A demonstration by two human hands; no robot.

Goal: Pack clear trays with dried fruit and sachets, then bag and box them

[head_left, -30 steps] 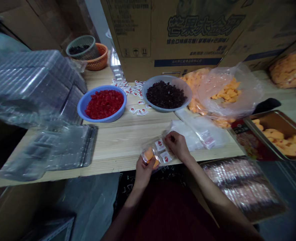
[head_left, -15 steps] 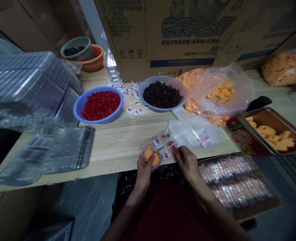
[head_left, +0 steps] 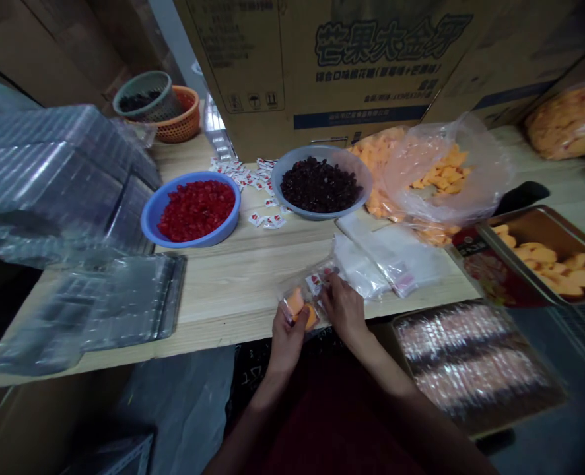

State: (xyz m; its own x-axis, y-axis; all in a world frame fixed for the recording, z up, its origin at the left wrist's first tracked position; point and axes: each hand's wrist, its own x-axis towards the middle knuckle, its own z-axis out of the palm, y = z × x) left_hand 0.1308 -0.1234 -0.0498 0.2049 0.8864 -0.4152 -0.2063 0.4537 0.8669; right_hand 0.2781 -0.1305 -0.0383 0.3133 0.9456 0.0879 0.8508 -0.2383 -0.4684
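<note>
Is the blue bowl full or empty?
Pretty full: a heap of red pieces fills most of the blue bowl, close to its rim.

From my remote seat: pale wood-grain table (head_left: 223,277), one; printed cardboard carton (head_left: 362,86), upright; grey floor (head_left: 178,402); dim light.
</note>
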